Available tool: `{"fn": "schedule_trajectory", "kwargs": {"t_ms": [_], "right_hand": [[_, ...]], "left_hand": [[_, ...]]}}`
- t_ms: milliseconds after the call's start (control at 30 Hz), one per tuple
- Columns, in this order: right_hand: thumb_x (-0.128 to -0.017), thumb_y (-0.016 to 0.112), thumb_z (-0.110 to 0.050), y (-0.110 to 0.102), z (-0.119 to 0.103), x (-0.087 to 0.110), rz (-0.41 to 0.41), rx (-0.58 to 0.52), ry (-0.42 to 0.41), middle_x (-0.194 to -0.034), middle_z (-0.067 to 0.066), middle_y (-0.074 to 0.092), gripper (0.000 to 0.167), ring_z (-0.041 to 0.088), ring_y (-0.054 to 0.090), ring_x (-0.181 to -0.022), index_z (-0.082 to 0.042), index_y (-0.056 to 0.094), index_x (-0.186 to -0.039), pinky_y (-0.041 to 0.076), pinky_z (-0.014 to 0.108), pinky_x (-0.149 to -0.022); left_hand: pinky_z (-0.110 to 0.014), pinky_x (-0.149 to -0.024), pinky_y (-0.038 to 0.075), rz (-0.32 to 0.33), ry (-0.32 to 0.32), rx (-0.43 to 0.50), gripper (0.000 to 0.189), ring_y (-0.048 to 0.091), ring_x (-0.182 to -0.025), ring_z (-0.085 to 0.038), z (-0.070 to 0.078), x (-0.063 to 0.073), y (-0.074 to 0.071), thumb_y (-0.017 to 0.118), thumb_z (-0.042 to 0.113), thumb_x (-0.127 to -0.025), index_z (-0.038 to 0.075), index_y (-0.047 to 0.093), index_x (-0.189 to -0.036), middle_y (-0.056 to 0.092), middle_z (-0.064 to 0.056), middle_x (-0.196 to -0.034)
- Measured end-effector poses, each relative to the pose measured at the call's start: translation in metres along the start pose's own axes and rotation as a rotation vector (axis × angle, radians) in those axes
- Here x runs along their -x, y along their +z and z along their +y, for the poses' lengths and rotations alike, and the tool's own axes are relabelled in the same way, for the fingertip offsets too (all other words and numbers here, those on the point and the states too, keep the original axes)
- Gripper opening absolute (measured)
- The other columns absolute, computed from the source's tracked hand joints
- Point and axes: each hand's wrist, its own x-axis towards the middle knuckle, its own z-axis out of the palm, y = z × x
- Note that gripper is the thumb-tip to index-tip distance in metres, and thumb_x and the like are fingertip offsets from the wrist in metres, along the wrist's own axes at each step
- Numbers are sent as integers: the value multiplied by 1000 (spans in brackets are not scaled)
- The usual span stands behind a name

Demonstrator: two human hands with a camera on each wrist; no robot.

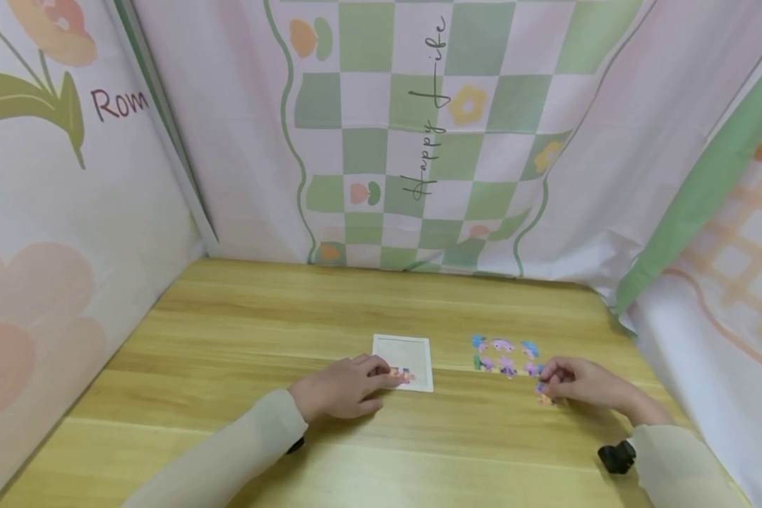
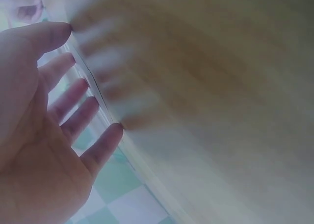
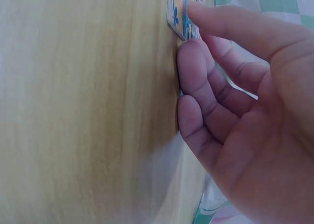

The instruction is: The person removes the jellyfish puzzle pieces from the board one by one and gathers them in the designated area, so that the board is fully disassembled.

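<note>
A white square puzzle tray [image 1: 430, 363] lies on the table with a few joined colourful puzzle pieces [image 1: 407, 377] in its lower part. My left hand [image 1: 346, 388] rests at the tray's left edge, fingertips by those pieces; in the left wrist view its fingers [image 2: 78, 99] are spread and slightly bent. To the right, my right hand [image 1: 581, 381] pinches a puzzle piece [image 3: 185, 19] between thumb and curled fingers, at the edge of the loose group. Another piece [image 3: 174, 15] lies flat beside it, and an orange and purple piece [image 1: 545, 400] sits just under the fingertips.
Several loose pink, purple and blue puzzle pieces [image 1: 502, 346] lie in rows right of the tray. The wooden table [image 1: 260, 303] meets a checked curtain [image 1: 413, 233] at the back and printed cloth walls at both sides.
</note>
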Motion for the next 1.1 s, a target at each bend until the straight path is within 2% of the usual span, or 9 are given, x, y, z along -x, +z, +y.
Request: {"fn": "schedule_trajectory", "kwargs": {"t_ms": [200,367,467,600,700,833,1100], "right_hand": [[-101,62,-18,-4,-2,0,39,40,20,-90,8,60,19,12,56,-78,0,61,-107,49,26,-67],[-102,60,-22,-4,-11,-5,43,39,28,-84,8,57,22,12,51,-70,-1,62,-108,46,27,-59],[-102,61,-22,-1,-17,-10,47,28,10,-85,8,58,21,13,52,-71,-2,62,-108,47,28,-59],[-101,62,-21,4,-25,-19,47,37,-38,-91,9,62,19,16,58,-79,-2,62,-107,52,28,-66],[-101,62,-21,8,-32,-27,28,48,-63,-94,9,63,19,18,59,-82,-3,62,-108,53,28,-69],[-101,62,-24,13,-43,-39,-5,45,-60,-94,8,63,21,22,60,-83,-4,62,-109,53,30,-70],[-100,64,-21,32,-63,-69,-53,52,-117,-94,7,65,20,23,61,-79,-3,64,-110,53,27,-64]], "left_hand": [[-33,-104,45,17,0,-30,51,49,-124,-18,0,1,0,53,34,-105,26,43,-154,49,-6,-141],[-33,-102,46,23,0,18,51,51,-122,-20,-1,1,-1,56,33,-104,26,45,-153,50,-7,-140],[-33,-103,46,19,-9,75,52,51,-123,-20,-3,2,-2,56,32,-103,26,44,-153,51,-7,-140],[-34,-107,43,12,-31,153,51,48,-129,-19,-5,3,-2,58,30,-103,21,47,-152,50,-4,-143],[-33,-110,40,12,-33,178,48,46,-133,-19,-6,4,-1,59,30,-102,17,50,-148,49,-3,-145],[-32,-113,35,6,-29,203,45,43,-136,-19,-8,5,-1,58,28,-102,14,52,-144,48,-4,-147],[-33,-115,31,-13,-18,225,44,40,-140,-21,-10,11,-4,58,27,-103,12,53,-143,44,-6,-152]]}}
